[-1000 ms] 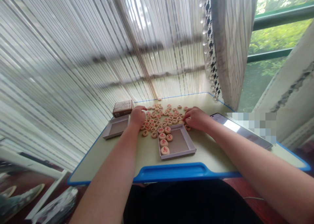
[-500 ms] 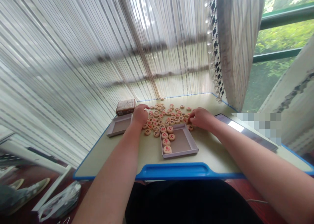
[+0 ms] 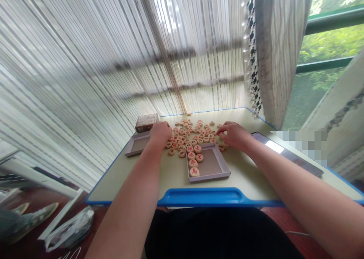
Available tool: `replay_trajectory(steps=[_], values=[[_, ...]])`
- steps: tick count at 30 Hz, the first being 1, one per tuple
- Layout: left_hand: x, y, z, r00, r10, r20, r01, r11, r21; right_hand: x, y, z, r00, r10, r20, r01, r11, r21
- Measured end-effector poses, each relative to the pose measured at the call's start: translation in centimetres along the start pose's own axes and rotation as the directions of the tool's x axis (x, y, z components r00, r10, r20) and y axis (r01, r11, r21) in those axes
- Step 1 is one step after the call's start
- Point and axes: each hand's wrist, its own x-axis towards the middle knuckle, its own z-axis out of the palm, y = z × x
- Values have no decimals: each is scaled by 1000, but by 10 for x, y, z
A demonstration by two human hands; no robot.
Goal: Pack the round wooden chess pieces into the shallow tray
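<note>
Round pieces (image 3: 195, 130) lie clustered; 6 others (image 3: 191, 155) (red-marked) sit in a tray (image 3: 212, 162).

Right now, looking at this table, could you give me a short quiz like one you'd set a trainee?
1. How many round pieces lie in the front tray: A) three, B) six, C) ten?
2. True or false: the characters on those pieces are red.
3. Fill in: the hand nearer the flat device is the person's ____ hand.

Key: 1. B. 2. True. 3. Right: the right hand is nearer.
</note>
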Motion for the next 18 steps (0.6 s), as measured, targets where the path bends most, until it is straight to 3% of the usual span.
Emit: replay_trajectory(steps=[2, 4, 8, 14, 18], values=[[-4, 4, -11, 992, 0, 129, -7, 999, 50, 0, -1, 0, 1000, 16, 0, -16, 1000, 7], [-10, 9, -19, 968, 91, 235, -104, 994, 44, -1, -5, -1, 1000, 0, 7, 0, 999, 32], [-18, 18, -20, 908, 185, 376, -200, 980, 0, -5, -16, -4, 984, -147, 103, 133, 982, 131], [-15, 17, -5, 910, 261, 323, -245, 965, -90, -10, -21, -1, 949, -278, 151, 247, 950, 193], [-13, 18, -3, 913, 280, 295, -264, 960, -95, -7, -15, -1, 979, -178, 101, 156, 968, 195]])
